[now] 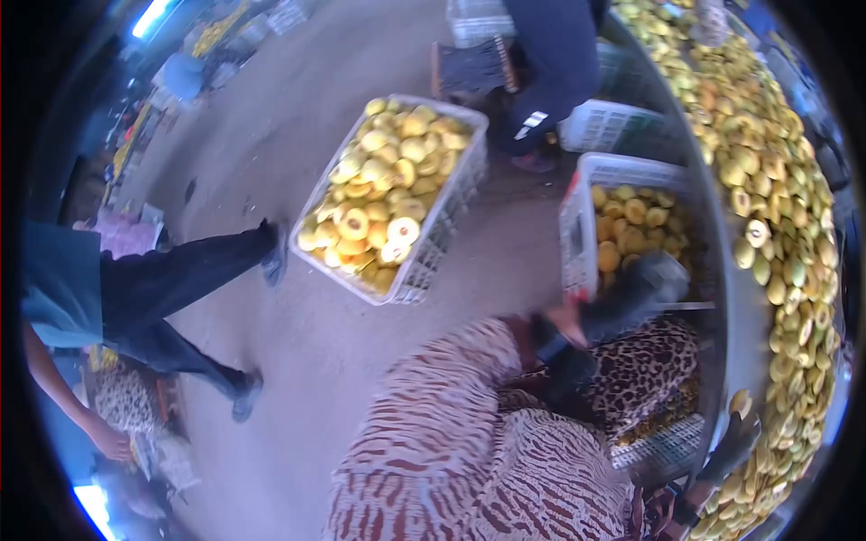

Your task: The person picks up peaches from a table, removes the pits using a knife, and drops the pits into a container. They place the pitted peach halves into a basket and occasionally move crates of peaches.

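Note:
My left hand (654, 278), in a dark glove, reaches over the near edge of a white crate (577, 234) of yellow-orange fruit (631, 216). Motion blurs its fingers, so whether it holds anything cannot be made out. At the lower right, my right hand (732, 444), also in a dark glove, is at the metal edge of the sorting table. A halved yellow fruit, like a peach half (741, 403), shows at its fingertips, apparently pinched there. Many more halved fruits (785, 298) cover the table beside it, some with the pit cavity showing.
A full white crate of fruit halves (303, 257) stands on the floor. Someone in dark trousers (185, 275) strides at the left. Another person's leg (559, 63) is by a low stool (471, 68) at the top. The table's metal rim (713, 198) curves down the right side.

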Demonstrator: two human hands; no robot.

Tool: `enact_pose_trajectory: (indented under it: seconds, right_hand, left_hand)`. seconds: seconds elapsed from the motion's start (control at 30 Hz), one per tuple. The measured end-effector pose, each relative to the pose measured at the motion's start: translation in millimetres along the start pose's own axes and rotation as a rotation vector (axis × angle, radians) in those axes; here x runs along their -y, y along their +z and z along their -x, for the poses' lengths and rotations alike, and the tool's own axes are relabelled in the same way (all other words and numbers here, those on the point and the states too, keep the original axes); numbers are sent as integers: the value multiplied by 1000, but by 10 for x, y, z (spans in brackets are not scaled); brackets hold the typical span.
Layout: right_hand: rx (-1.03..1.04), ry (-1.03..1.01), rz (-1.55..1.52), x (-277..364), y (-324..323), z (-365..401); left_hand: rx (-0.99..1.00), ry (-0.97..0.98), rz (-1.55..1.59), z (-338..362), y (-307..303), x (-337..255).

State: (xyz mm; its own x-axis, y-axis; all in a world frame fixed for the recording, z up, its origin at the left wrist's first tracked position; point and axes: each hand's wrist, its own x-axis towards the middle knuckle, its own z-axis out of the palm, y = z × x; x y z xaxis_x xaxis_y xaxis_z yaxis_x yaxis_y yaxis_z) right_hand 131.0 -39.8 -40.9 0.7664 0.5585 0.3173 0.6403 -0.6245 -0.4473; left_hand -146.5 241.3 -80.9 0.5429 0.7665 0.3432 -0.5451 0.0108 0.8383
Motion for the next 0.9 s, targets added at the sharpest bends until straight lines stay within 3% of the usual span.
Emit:
enact_pose_trajectory:
  seconds: [0.03, 0.07, 0.13, 0.17, 0.2, 0.23, 0.27, 0.3, 0.33, 0.37, 0.43, 0.47, 0.5, 0.53, 0.57, 0.6, 0.63, 0.67, 0.7, 0.8, 0.9]
  right_hand:
    - [11, -120, 240, -192, 96, -37]
    - [30, -133, 188, -499, 279, -57]
    - [39, -170, 254, -497, 377, -24]
    - [27, -203, 327, -515, 389, -2]
    - [27, -294, 277, -620, 412, -26]
    - [39, -286, 279, -745, 470, -36]
    - [17, -229, 69, -898, 512, -41]
    - [-6, -171, -135, -968, 513, -10]
    - [52, -65, -415, -969, 527, 12]
    - [49, -56, -394, -1230, 606, -52]
    - [216, -259, -367, -2138, 688, -231]
    - [451, -77, -324, -2244, 546, -234]
    - [637, 124, -306, -2048, 449, -322]
    - [506, 294, -596, -1868, 457, -180]
    - [470, 105, -568, -851, 372, -34]
    - [201, -408, 130, -1070, 500, 102]
    - [492, 217, 81, -393, 504, -122]
    - [296, 55, -344, -171, 466, 22]
    - [305, -24, 19, 192, 260, -50]
    - [352, 47, -19, 439, 111, -52]
    - [481, -24, -43, 373, 91, -163]
  left_hand:
    - [-263, -119, 29, 192, -647, -48]
    - [-347, -27, -140, 546, -1318, -354]
    - [-566, 109, -512, 1235, -2651, -981]
    - [-898, -15, -914, 1561, -2784, -1477]
    - [-1002, 245, -1504, 2103, -3377, -1632]
    - [-1451, 321, -1434, 2515, -3757, -1706]
    - [-1244, -132, -1991, 2965, -3731, -2037]
    - [-1411, -25, -1715, 3621, -4575, -1834]
    - [-1710, -299, -1282, 3810, -4741, -1772]
    - [-1692, -319, -1277, 3809, -4690, -1859]
    - [-593, -585, -2021, 3616, -4442, -1916]
    - [-353, -658, -2035, 3399, -4554, -1755]
    - [-278, -730, -2013, 3219, -4688, -1609]
    - [-245, -769, -1985, 3043, -4741, -1541]
    - [-248, -784, -1945, 2905, -4831, -1517]
    - [-282, -791, -1915, 2786, -4893, -1520]
    - [-344, -792, -1876, 2714, -4915, -1560]
    - [-422, -792, -1838, 2683, -4948, -1564]
    - [-503, -789, -1800, 2664, -4921, -1535]
    - [-721, -791, -1654, 2903, -4906, -1464]
    - [-842, -684, -1516, 3386, -4697, -1162]
